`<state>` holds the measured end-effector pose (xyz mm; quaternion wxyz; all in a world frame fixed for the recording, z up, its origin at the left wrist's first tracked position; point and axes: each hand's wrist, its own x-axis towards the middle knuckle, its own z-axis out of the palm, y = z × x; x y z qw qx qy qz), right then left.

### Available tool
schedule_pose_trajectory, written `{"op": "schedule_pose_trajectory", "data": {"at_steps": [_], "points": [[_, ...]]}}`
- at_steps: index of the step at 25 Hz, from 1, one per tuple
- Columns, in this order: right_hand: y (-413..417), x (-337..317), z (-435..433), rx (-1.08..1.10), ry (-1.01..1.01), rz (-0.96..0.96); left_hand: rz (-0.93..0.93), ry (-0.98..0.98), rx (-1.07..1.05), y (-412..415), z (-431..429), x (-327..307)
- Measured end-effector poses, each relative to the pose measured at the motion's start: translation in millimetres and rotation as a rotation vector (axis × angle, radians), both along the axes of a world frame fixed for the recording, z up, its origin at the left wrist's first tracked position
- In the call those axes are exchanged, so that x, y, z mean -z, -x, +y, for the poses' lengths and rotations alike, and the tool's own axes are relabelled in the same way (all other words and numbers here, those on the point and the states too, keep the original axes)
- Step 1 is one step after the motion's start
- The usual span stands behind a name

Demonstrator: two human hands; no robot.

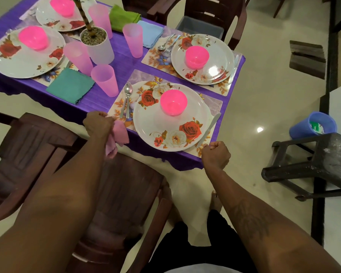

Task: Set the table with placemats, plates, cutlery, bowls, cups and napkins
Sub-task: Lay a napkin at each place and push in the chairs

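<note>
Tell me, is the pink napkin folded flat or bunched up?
Bunched: the pink napkin hangs crumpled from the left hand, not laid flat.

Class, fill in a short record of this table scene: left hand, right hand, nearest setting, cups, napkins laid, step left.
Left hand: grips the pink napkin beside the nearest placemat.
Right hand: fingers curled at that placemat's near right corner; hold unclear.
Nearest setting: plate with pink bowl on it, spoon to its left, knife to its right.
Cups: four pink cups around the potted plant.
Napkins laid: green napkin, blue napkin, teal napkin.
Step left: likely laying the pink napkin.
</note>
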<state>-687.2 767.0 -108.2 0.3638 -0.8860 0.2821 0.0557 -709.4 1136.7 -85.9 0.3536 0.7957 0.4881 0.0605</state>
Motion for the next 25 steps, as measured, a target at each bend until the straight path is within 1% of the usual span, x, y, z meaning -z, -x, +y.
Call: {"op": "schedule_pose_trajectory", "data": {"at_steps": [2,4,6,8,11,16,19,23,25], "points": [[-1.8,-3.4,4.9,-0.12,0.02,-0.103,0.015,0.043,0.019,-4.0,-2.4,-5.7],[-4.5,-6.8,16.0,-0.295,0.048,-0.182,0.141,0.117,0.056,-9.1,-9.2,-13.6],[-5.2,-10.1,29.6,-0.434,0.065,-0.184,0.274,0.177,0.104,-9.2,-22.4,-19.3],[-3.5,-12.6,41.1,-0.508,0.106,-0.152,0.333,0.24,0.189,-7.0,-37.0,-15.6],[-3.4,-13.8,48.9,-0.539,0.144,-0.12,0.348,0.3,0.251,-4.8,-51.4,0.3],[-18.3,-19.8,46.9,-0.525,0.13,-0.136,0.347,0.278,0.212,-12.4,-57.6,2.6],[-23.6,-20.0,47.2,-0.51,0.124,-0.137,0.295,0.285,0.178,-18.2,-59.6,2.9],[-33.0,-17.8,45.8,-0.48,0.124,-0.116,0.265,0.276,0.196,-26.8,-65.5,1.0],[-36.5,-17.9,44.4,-0.466,0.128,-0.098,0.278,0.281,0.208,-29.8,-66.7,-1.4]]}}
